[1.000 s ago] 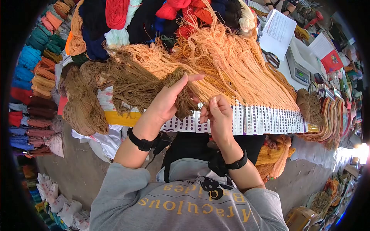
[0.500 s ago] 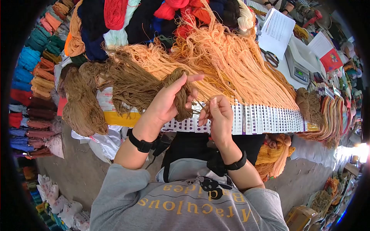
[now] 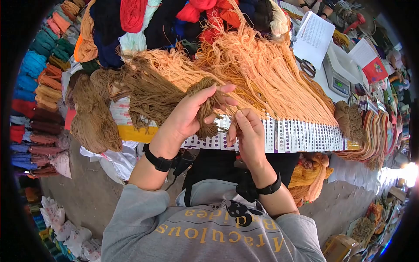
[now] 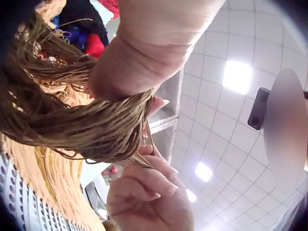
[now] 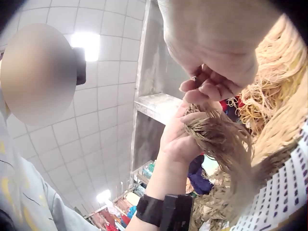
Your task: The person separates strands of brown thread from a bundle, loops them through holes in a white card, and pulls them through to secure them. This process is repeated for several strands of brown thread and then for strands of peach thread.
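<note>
In the head view, my left hand (image 3: 187, 115) holds a bundle of brown yarn (image 3: 208, 126) whose loop hangs over the hand. The left wrist view shows the folded skein (image 4: 96, 130) lying around my left thumb. From its end, thin brown strands (image 4: 149, 137) run to my right hand (image 3: 249, 131), which pinches them between thumb and fingertips just to the right. In the right wrist view, these fingertips (image 5: 209, 90) are close over the skein's end. More brown yarn (image 3: 150, 94) trails left from the held bundle across the table.
Peach yarn (image 3: 279, 78) is spread over white cards with rows of holes (image 3: 301, 136) along the table's front edge. A brown hank (image 3: 94, 118) hangs at left. Scissors (image 3: 308, 67), printed papers (image 3: 313, 37) and a scale (image 3: 342, 85) are at right.
The left fingers have shifted, their tips spreading slightly toward the right. The right hand keeps pinching strands with a small change at the fingertips. The brown bundle stays in the left hand.
</note>
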